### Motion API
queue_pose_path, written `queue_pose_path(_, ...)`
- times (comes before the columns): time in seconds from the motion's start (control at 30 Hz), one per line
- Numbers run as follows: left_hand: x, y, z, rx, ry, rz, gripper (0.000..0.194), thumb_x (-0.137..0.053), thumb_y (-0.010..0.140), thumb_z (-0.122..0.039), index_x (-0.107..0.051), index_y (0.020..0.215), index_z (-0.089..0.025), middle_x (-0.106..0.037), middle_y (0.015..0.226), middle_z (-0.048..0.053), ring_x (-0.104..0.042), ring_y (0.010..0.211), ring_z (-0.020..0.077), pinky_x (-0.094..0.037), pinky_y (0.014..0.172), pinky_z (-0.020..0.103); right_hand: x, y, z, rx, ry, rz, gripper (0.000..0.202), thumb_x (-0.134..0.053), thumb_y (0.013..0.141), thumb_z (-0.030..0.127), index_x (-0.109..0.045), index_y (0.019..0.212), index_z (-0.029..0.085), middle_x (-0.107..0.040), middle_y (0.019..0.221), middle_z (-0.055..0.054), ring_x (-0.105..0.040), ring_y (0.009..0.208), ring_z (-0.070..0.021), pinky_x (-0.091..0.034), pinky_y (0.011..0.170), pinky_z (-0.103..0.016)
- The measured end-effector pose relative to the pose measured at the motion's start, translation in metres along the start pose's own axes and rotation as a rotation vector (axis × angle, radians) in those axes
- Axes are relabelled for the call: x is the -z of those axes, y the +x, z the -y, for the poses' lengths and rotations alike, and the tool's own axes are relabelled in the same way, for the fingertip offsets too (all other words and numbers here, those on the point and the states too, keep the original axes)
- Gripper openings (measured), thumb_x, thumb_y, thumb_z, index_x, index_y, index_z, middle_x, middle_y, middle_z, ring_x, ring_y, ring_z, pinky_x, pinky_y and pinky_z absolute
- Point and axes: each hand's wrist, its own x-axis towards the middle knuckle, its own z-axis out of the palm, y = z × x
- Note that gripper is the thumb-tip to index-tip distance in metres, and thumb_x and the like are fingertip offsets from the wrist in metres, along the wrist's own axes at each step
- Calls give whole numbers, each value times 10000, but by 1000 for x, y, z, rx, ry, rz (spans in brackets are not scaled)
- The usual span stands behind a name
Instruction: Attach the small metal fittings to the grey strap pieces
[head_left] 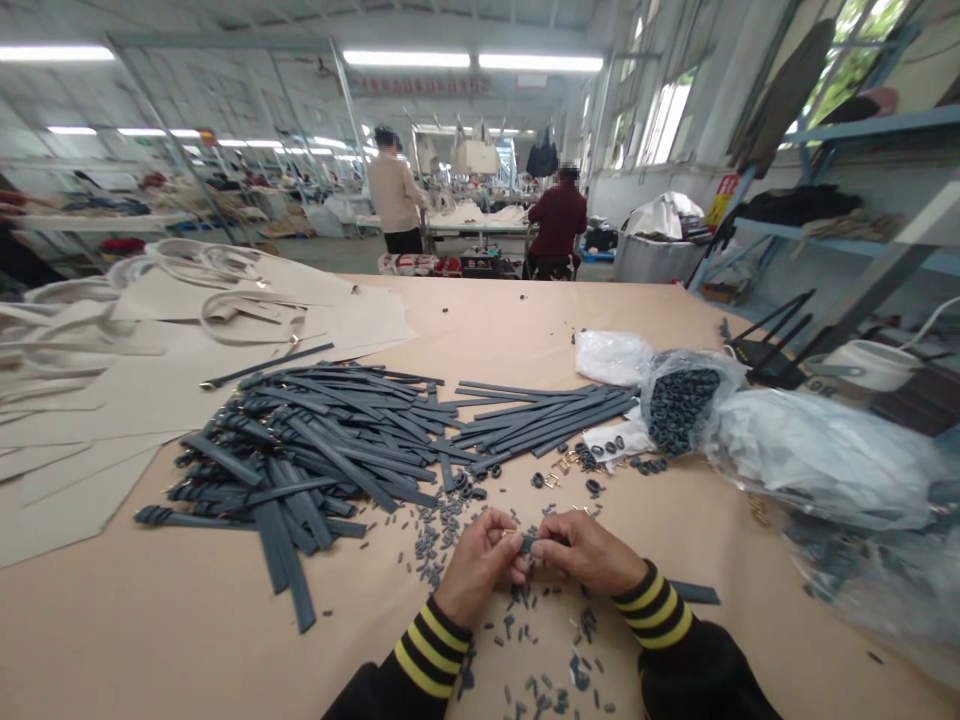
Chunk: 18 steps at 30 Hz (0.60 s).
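My left hand and my right hand meet low in the middle of the table, fingertips pinched together on a small dark grey strap piece. A dark strap end pokes out beside my right wrist. Small dark loops and offcuts lie scattered around and below both hands. A big heap of dark grey straps lies to the left of my hands. A neater bundle of straps sits just beyond them.
A clear bag of dark rings and larger plastic bags lie at the right. Gold buckles rest near the bundle. Beige cut panels and handles cover the left of the table. Two people stand and sit far behind.
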Motion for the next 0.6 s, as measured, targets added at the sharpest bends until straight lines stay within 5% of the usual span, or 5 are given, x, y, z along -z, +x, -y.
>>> queue_pose_path(0.27, -7, -3, 2, 31, 148, 48, 260, -512, 743, -391, -401, 692, -161, -555, 456, -35, -458, 285, 60, -316, 262, 123, 4, 1, -3, -24, -71, 12, 231, -464, 803, 279, -571, 651, 140, -532, 526, 26, -478, 497, -91, -342, 481, -176)
queue_pose_path(0.6, -9, -4, -2, 10, 137, 25, 254, -489, 749, -388, -394, 668, -166, -544, 456, -34, -468, 302, 57, -312, 267, 111, 50, 19, -29, -296, -498, -411, 79, -485, 738, 171, -560, 712, 168, -572, 712, -40, -525, 717, -177, -349, 651, -267)
